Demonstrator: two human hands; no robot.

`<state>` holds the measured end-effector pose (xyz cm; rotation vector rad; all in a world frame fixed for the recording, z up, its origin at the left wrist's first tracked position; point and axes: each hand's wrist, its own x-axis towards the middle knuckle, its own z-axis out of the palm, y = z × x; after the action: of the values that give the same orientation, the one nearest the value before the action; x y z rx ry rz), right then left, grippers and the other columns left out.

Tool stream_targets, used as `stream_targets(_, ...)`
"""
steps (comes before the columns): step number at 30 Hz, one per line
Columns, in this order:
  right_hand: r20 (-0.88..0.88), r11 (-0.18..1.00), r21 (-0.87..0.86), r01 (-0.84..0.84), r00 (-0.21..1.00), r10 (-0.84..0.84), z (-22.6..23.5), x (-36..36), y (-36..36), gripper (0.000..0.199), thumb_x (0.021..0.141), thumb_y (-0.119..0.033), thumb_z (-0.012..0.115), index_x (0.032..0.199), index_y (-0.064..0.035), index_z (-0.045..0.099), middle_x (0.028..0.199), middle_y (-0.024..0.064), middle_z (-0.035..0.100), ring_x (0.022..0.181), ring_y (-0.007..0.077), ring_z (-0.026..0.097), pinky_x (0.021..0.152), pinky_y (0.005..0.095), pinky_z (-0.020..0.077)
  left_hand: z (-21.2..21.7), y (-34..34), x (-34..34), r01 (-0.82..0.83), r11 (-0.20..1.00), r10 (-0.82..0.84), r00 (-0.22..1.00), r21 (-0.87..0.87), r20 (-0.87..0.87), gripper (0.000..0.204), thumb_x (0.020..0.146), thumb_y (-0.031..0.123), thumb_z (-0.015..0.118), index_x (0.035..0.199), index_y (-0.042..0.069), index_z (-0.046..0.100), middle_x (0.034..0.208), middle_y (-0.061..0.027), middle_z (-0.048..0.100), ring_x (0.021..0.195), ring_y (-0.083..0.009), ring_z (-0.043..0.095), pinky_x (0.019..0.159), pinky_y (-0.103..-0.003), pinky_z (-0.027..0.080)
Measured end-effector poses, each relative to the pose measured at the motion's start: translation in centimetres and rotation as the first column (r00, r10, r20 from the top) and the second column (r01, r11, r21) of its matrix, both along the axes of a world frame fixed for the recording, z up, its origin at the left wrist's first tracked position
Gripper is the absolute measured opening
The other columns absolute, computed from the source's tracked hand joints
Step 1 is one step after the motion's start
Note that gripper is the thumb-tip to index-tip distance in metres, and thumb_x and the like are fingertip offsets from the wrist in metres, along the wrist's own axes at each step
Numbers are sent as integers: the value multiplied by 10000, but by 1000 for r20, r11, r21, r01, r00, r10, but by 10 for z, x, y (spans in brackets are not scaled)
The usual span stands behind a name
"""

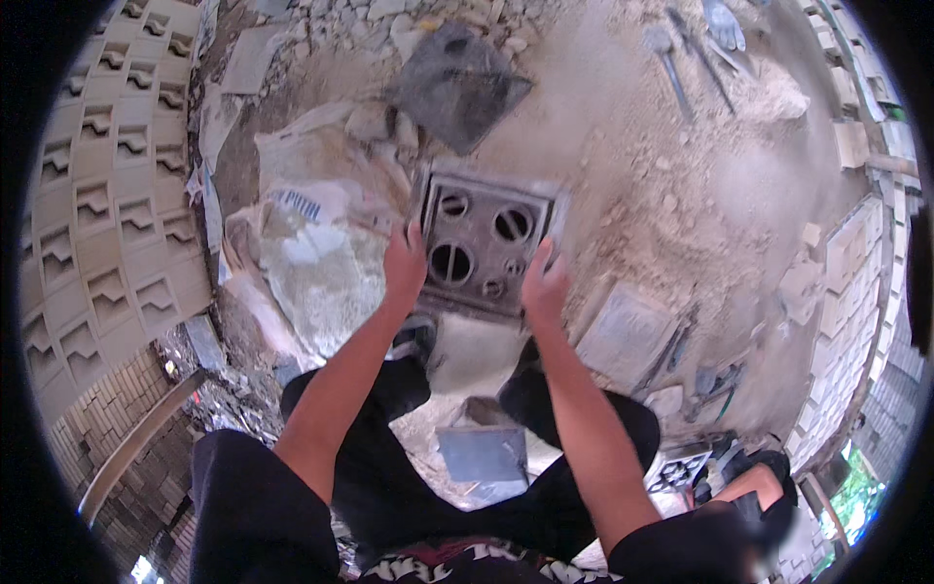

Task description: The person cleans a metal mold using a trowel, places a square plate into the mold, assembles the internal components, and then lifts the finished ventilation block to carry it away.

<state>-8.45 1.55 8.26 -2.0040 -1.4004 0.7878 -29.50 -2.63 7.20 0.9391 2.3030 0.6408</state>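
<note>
A square, dusty frame-like mould with several round openings, some crossed by a bar, lies in front of me between my knees. My left hand closes on its left edge, and my right hand grips the right edge. Just beyond it, a dark square plate with a small slot rests tilted on the rubble. A white sack covered with pale powder is spread to the left of my left hand. The undersides of the mould and my fingertips are partly hidden.
Stacked patterned blocks line the left, with more blocks on the right. A long-handled tool and a glove lie in sandy powder. A flat slab sits right of my knee. Another person's arm shows beside a patterned block.
</note>
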Motion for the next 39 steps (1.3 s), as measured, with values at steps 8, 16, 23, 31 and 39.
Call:
stream_targets(8, 65, 993, -75, -96, 993, 101, 10, -2, 10, 593, 947, -457, 394, 1051, 105, 553, 965, 344, 596, 986, 489, 559, 869, 507, 428, -20, -2, -26, 82, 981, -82, 997, 174, -8, 430, 937, 378, 459, 933, -29, 597, 905, -294, 611, 904, -475, 566, 774, -499, 437)
stream_targets(16, 231, 924, -221, -313, 903, 361, 10, 26, 35, 648, 925, -493, 411, 1062, 115, 587, 1048, 349, 588, 1048, 453, 567, 918, 483, 430, -7, -1, -37, 297, 954, -291, 950, 42, -111, 427, 903, 370, 493, 963, -22, 651, 957, -274, 632, 927, -431, 603, 829, -493, 452)
stream_targets(23, 137, 825, -370, -426, 854, 502, 39, 46, 31, 684, 918, -531, 413, 1027, 118, 597, 966, 299, 635, 946, 421, 623, 880, 453, 472, 16, 8, -16, 528, 837, -541, 765, -141, -350, 307, 843, 239, 511, 965, 13, 678, 996, -245, 642, 941, -398, 623, 835, -476, 487)
stream_targets(31, 503, 823, -253, -509, 657, 561, 56, 34, 10, 382, 888, -356, 514, 1031, -40, 674, 1100, 195, 638, 1039, 330, 615, 878, 437, 491, 28, 35, -23, 604, 678, -734, 589, -419, -337, 407, 858, 358, 525, 1019, 14, 671, 1078, -200, 642, 1035, -377, 599, 900, -434, 473)
stream_targets(39, 233, 956, -24, -292, 928, 290, 73, 30, 23, 429, 815, -317, 564, 1070, 18, 641, 1111, 256, 614, 1059, 385, 593, 900, 437, 479, 52, 17, -41, 467, 883, -421, 830, 44, -366, 546, 856, 434, 485, 1016, -63, 642, 1072, -276, 611, 1062, -431, 562, 929, -457, 443)
